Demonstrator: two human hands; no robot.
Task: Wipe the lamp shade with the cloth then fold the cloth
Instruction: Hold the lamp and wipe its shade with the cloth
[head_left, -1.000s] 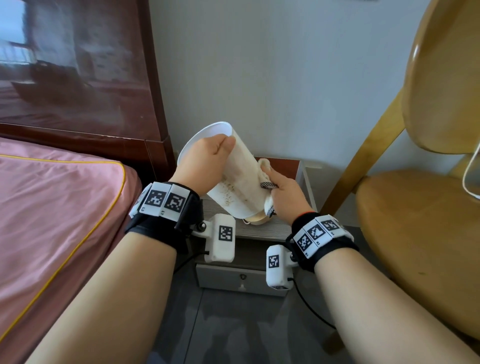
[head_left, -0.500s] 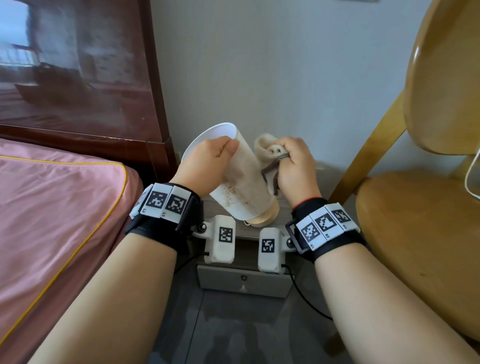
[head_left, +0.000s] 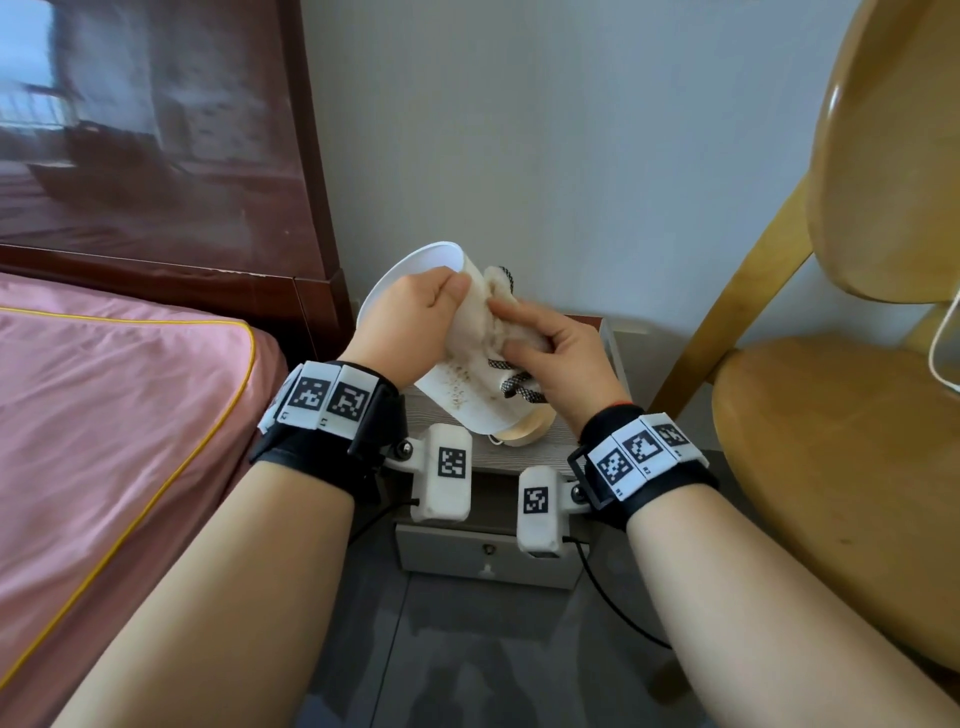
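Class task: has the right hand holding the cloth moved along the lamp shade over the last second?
Yes. The right hand with the cloth moved up the lamp shade, away from the wooden base.

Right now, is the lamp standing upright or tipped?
Tipped. The lamp shade leans toward the bed, its open top facing up-left, and the wooden base is lifted on one edge off the nightstand.

Two hands are showing: left, right. One lamp, one cloth, one desk, one bed at nine o'clock, one chair at three.
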